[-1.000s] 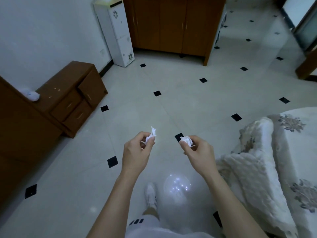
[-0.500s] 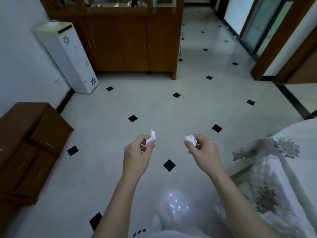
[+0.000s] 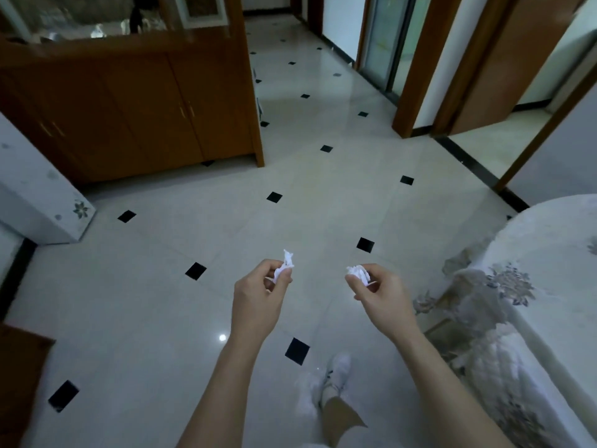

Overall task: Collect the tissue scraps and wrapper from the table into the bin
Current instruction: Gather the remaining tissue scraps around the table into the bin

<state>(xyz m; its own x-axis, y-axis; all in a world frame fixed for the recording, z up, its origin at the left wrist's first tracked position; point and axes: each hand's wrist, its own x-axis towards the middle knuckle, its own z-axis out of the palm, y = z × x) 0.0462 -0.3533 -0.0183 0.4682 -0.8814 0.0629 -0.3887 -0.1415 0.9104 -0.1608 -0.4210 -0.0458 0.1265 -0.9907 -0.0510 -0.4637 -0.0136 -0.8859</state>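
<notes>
Two white tissue scraps are in the person's hands, held out in front over the tiled floor (image 3: 155, 305). The left hand (image 3: 258, 299) pinches a twisted tissue scrap (image 3: 286, 266) in a closed grip. The right hand (image 3: 382, 299) pinches a crumpled tissue scrap (image 3: 358, 273) the same way. So the picking up looks done for these two, but the drop is still left. No bin shows yet, and I cannot tell if the wrapper is held too. Since half a second ago the hands hold just as before, but the wooden cabinet (image 3: 129, 118) at the far left looks closer. The white water dispenser (image 3: 32, 195) has slid to the left edge.
</notes>
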